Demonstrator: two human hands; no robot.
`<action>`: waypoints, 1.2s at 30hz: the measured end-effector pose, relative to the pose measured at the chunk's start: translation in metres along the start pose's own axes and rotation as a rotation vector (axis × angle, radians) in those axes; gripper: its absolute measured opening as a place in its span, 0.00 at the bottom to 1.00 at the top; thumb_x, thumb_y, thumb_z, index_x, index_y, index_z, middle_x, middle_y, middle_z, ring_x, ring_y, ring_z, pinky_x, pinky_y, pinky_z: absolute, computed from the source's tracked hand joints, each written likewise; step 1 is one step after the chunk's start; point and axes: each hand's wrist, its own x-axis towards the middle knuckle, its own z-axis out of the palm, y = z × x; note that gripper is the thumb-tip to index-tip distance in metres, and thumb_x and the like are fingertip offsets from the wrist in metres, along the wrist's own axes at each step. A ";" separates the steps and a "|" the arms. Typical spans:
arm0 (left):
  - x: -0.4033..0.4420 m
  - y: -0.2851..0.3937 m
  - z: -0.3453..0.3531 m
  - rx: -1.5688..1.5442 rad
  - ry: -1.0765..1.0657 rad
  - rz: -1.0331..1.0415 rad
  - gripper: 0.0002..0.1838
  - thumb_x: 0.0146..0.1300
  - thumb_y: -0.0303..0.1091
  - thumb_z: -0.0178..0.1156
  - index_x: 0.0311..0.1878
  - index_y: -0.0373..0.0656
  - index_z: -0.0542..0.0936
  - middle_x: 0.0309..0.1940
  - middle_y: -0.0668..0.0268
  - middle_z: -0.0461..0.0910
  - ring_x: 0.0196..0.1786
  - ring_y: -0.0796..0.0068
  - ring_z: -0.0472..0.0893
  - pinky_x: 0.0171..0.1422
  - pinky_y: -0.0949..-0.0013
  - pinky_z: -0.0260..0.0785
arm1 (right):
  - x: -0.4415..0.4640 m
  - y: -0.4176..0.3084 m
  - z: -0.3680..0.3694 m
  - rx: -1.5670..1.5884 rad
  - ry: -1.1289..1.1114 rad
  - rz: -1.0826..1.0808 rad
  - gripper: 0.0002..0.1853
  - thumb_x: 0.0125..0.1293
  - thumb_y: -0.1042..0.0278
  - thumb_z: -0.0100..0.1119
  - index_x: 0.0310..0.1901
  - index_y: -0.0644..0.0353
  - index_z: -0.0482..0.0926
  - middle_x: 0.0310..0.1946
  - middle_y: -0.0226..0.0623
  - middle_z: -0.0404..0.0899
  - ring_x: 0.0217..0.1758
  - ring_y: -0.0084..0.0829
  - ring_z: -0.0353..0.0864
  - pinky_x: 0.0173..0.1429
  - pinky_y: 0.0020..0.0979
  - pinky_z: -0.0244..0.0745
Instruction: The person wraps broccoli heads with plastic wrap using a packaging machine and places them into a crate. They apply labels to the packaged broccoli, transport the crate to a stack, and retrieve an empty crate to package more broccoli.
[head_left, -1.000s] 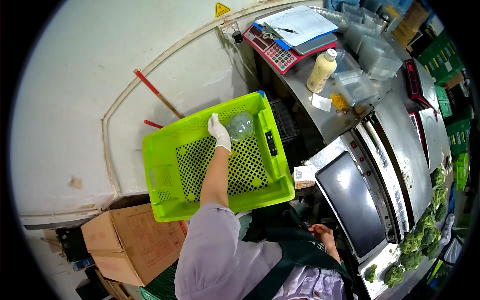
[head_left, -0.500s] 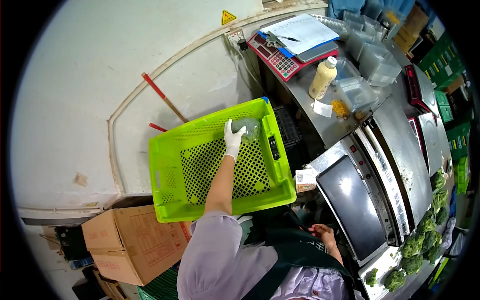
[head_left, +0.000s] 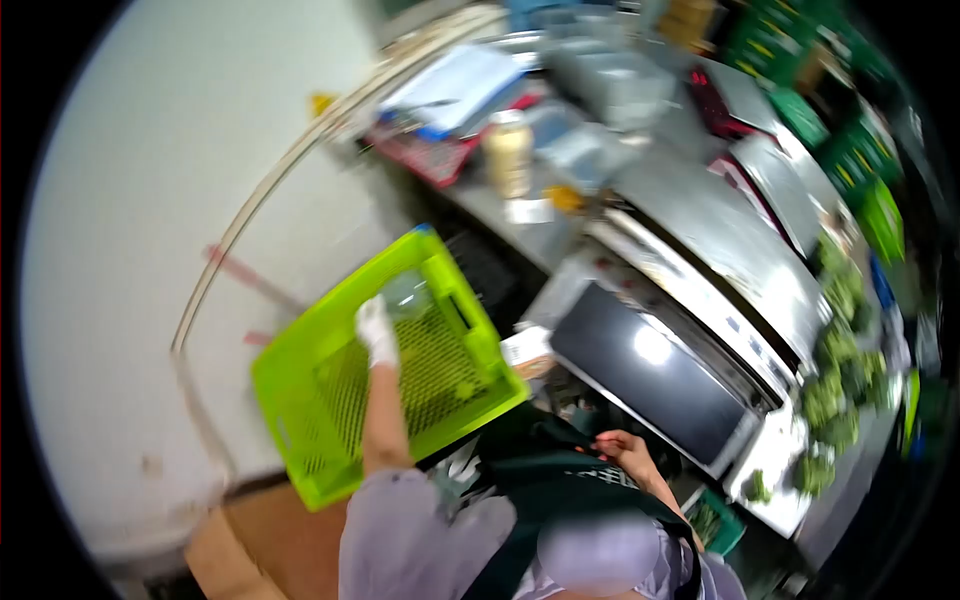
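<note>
A bright green plastic crate (head_left: pixel 300 380) with a perforated bottom stands tilted in view at left centre. In its far corner lies a clear plastic pack (head_left: pixel 408 296), its contents hard to make out. My left hand (head_left: pixel 377 332), in a white glove, is inside the crate just left of the pack. Motion blur smears its fingers, so I cannot tell whether they touch the pack. My bare right hand (head_left: pixel 628 453) is held in front of the dark green apron (head_left: pixel 545 490), its fingers curled together. Whatever may be between them is hidden.
Right of the crate stands a wrapping machine with a dark plate (head_left: pixel 650 370). Broccoli (head_left: pixel 830 400) lies along the right side. On the counter are a bottle (head_left: pixel 508 155), a clipboard (head_left: pixel 455 90) and clear trays (head_left: pixel 610 85). A cardboard box (head_left: pixel 285 535) stands below the crate.
The view has turned, shifting the crate and counter left in the picture. My left hand's thumb and fingers were spread at the pack; now the hand sits beside it, blurred.
</note>
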 end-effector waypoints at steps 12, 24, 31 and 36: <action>-0.167 0.196 0.097 0.159 -0.379 0.417 0.15 0.64 0.29 0.52 0.53 0.32 0.74 0.51 0.55 0.76 0.51 0.66 0.76 0.58 0.68 0.65 | -0.143 -0.016 -0.120 -0.157 0.093 -0.313 0.20 0.60 0.61 0.61 0.52 0.62 0.74 0.42 0.32 0.79 0.37 0.20 0.77 0.35 0.23 0.77; -0.302 0.266 0.161 -0.114 -0.774 0.378 0.15 0.68 0.30 0.48 0.55 0.34 0.72 0.50 0.61 0.76 0.52 0.72 0.75 0.58 0.71 0.63 | -0.258 0.034 -0.385 -0.324 1.544 -0.538 0.14 0.52 0.66 0.62 0.39 0.65 0.81 0.33 0.40 0.83 0.34 0.31 0.83 0.40 0.30 0.78; -0.339 0.269 0.165 -0.125 -0.794 0.376 0.14 0.67 0.28 0.49 0.52 0.31 0.73 0.47 0.60 0.76 0.48 0.70 0.77 0.54 0.72 0.67 | -0.271 -0.002 -0.498 -0.291 1.689 -0.597 0.19 0.48 0.62 0.64 0.41 0.62 0.80 0.36 0.41 0.83 0.38 0.34 0.84 0.45 0.32 0.77; -0.352 0.267 0.166 -0.029 -0.764 0.464 0.14 0.68 0.32 0.50 0.52 0.33 0.74 0.48 0.61 0.76 0.47 0.73 0.77 0.53 0.73 0.66 | -0.261 -0.048 -0.575 -0.462 1.797 -0.406 0.27 0.44 0.57 0.68 0.48 0.55 0.77 0.44 0.41 0.80 0.43 0.40 0.81 0.47 0.37 0.76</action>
